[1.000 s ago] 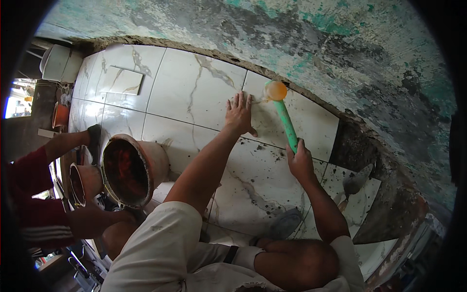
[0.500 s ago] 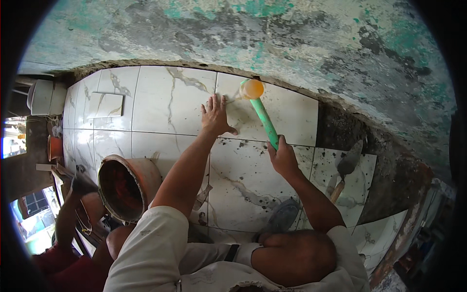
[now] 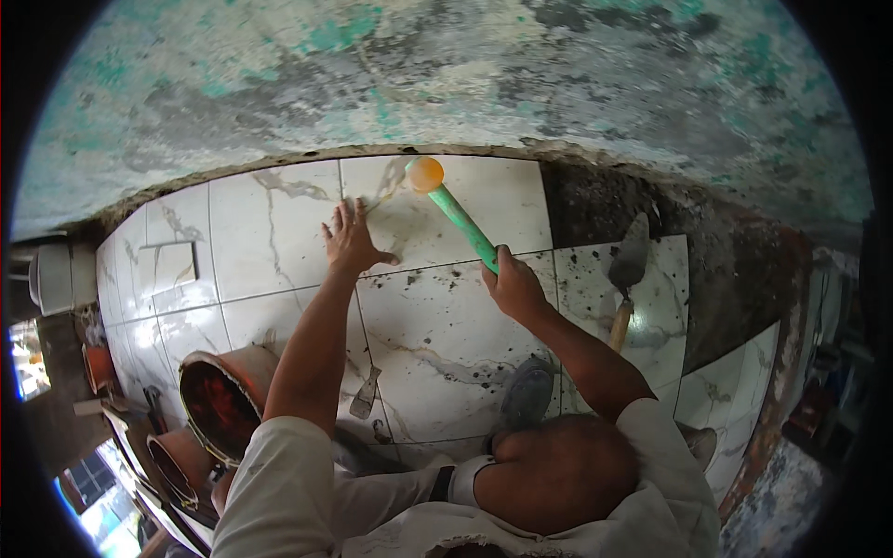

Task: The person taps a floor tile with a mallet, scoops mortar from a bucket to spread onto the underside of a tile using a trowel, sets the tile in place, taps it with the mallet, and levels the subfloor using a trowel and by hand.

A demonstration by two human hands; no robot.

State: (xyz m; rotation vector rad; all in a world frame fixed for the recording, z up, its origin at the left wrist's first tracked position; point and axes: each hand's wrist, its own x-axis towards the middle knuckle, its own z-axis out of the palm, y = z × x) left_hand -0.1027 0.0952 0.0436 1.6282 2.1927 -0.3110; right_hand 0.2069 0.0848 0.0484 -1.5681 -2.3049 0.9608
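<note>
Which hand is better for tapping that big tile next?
Probably the right hand: it grips the green-handled mallet, whose orange head is at the big tile beside the wall. The left hand is spread palm-down, holding nothing.

The right hand (image 3: 514, 282) hides the butt of the mallet (image 3: 462, 226), while the view's top crops the wall (image 3: 437, 88).

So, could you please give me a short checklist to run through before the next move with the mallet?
1. Mallet gripped by the right hand: ok, on its green handle.
2. Left hand clear of the mallet's head: ok, apart, fingers spread.
3. Head touching the tile by the wall: cannot tell.
4. Trowel clear of both hands: ok, lying to the right.
5. Nearer tile free of crumbs: not ok, dark bits scattered.
</note>
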